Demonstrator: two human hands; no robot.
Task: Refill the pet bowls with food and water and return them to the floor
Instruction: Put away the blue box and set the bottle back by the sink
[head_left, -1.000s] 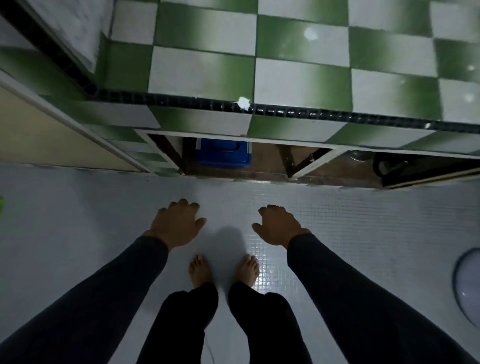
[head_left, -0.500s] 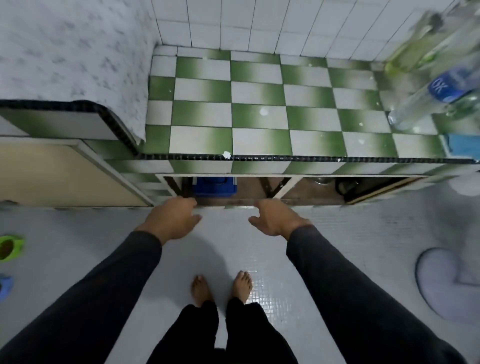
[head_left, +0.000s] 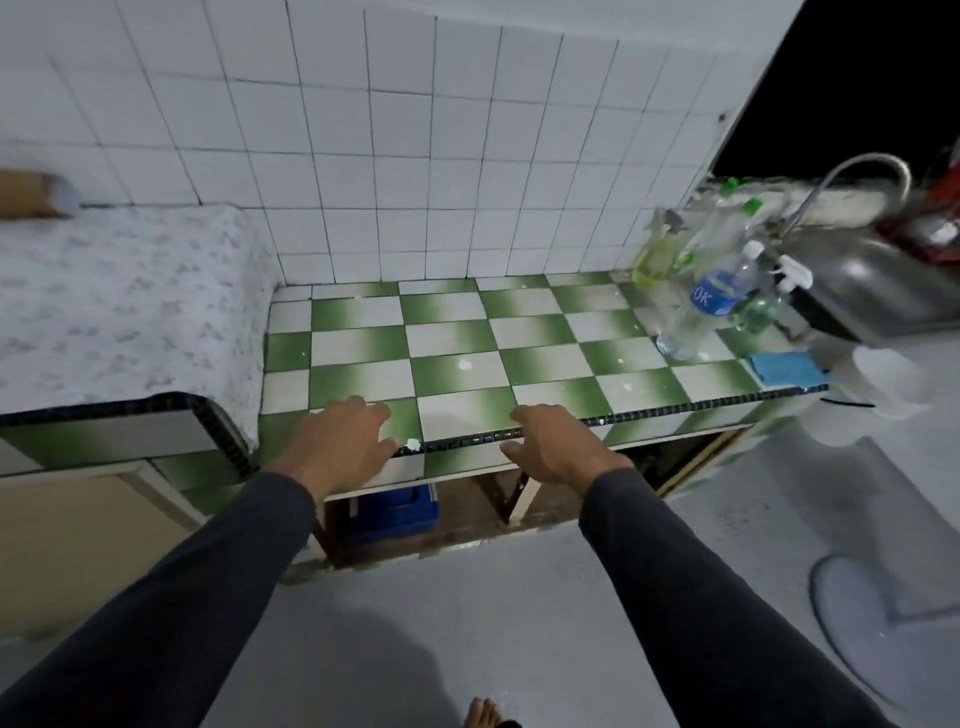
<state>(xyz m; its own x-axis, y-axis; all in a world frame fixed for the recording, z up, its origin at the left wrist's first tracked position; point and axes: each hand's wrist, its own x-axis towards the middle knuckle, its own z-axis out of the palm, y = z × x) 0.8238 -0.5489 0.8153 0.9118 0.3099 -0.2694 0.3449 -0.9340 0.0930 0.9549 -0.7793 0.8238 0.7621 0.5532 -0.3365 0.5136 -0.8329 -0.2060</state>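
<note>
Over the near edge of the bench: left hand (head_left: 340, 441) and right hand (head_left: 558, 447) both hover just above the green-and-white tiles, palms down, nothing in either.
Fingers: loosely spread and released on both hands; I cannot tell whether any tip touches the bench (head_left: 457, 374).
Pet bowls: none in view, so where they stand cannot be told from here; a blurred white container (head_left: 883, 384) at the far right edge of the bench may or may not be one.
Handling, as a judgement: a filled water bowl would be heavy for its size and quick to slop, so take it by opposite rims with both hands and keep it level.
Water bottle (head_left: 711, 306): clear plastic, blue label, upright at far right, capped; looks mostly empty, so light and easily tipped.
Green bottle (head_left: 657, 260): beside it against the wall, holding a yellowish liquid.
Sink (head_left: 878, 291): steel, further right, tap (head_left: 852, 176) arched over it; contents not visible.
Blue box (head_left: 395, 512): in the open compartment under the bench; contents hidden.
</note>
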